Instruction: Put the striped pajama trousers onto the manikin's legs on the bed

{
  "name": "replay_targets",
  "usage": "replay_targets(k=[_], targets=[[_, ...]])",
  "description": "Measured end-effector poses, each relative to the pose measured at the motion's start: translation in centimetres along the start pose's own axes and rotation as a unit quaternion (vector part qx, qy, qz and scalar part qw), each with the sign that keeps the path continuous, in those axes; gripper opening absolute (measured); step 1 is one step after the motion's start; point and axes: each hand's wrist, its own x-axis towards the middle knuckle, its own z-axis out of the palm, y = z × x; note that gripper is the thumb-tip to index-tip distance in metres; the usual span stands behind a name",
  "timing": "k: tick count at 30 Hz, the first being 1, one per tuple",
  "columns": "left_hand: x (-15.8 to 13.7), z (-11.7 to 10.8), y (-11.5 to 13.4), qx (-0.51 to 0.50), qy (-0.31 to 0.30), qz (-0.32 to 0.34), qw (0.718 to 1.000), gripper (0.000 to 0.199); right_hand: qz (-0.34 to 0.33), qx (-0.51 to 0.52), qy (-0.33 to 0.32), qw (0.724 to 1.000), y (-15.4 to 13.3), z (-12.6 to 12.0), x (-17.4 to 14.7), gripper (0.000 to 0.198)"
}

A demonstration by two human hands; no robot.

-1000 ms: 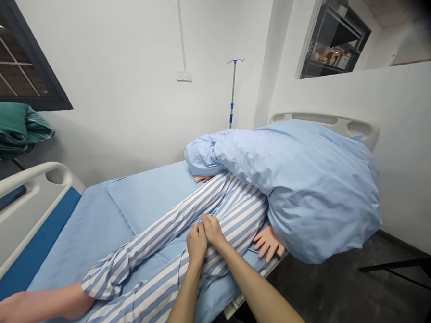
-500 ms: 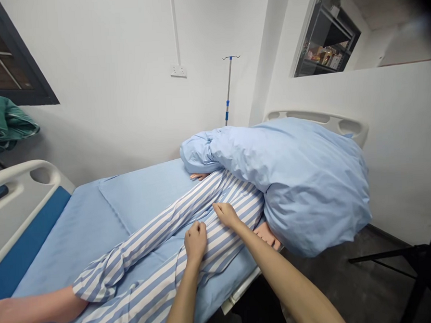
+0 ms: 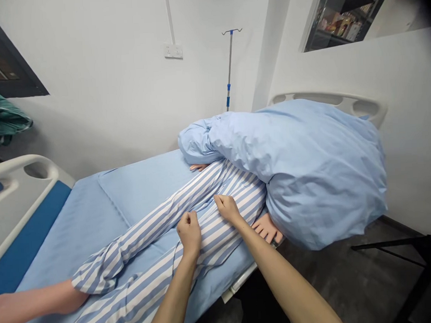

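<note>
A figure that looks like a manikin lies on the bed in blue-and-white striped trousers [image 3: 146, 223], its upper body hidden by a puffy light blue quilt [image 3: 309, 166]. Over the nearer leg, my left hand [image 3: 189, 232] is closed in a fist around knee height. My right hand [image 3: 227, 209] is closed too, higher up at the inner thigh. Both fists are against or just above the trousers; whether cloth is pinched in them is hidden. Beside my right forearm a manikin hand [image 3: 267, 228] sticks out from under the quilt. One bare lower leg [image 3: 35, 303] extends at left.
A light blue sheet [image 3: 151, 184] covers the bed, between a footboard [image 3: 18, 191] and a headboard [image 3: 369, 107]. An IV pole [image 3: 229, 69] stands by the wall. Green cloth [image 3: 1, 117] hangs at far left. Black stand legs [image 3: 396, 243] are on the floor at right.
My left fist has shifted slightly left and up, so the gap between my fists is a little wider. My head view has tilted slightly. The quilt lies as before.
</note>
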Motion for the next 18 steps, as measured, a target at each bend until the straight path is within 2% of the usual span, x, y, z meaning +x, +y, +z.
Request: replay_targets(k=[2,5,9,11,13,15,18], targets=[[0.6,0.2,1.5,-0.056,0.018,-0.016,0.998,0.031,0.002,0.007,0.005,1.0,0.0,0.0,0.0,0.042],[1.2,1.6,3.2,-0.111,0.007,-0.019,0.994,0.03,0.01,0.02,0.013,1.0,0.0,-0.1,0.0,0.043],[0.8,4.8,2.8,-0.139,-0.032,-0.052,0.988,0.03,0.019,0.04,0.024,0.999,0.1,-0.1,0.1,0.042],[0.2,6.2,1.6,-0.102,-0.054,-0.044,0.992,0.03,0.018,0.046,0.026,0.998,0.2,-0.1,0.1,0.042],[-0.4,6.9,0.5,-0.037,-0.063,0.0,0.997,0.031,0.019,0.047,0.022,0.998,0.2,-0.1,0.1,0.041],[-0.7,7.0,-0.1,0.014,-0.069,0.047,0.996,0.031,0.022,0.047,0.016,0.998,0.2,-0.2,0.1,0.041],[-0.8,6.7,-0.3,0.033,-0.09,0.07,0.993,0.032,0.024,0.048,0.011,0.998,0.0,-0.3,0.0,0.04]])
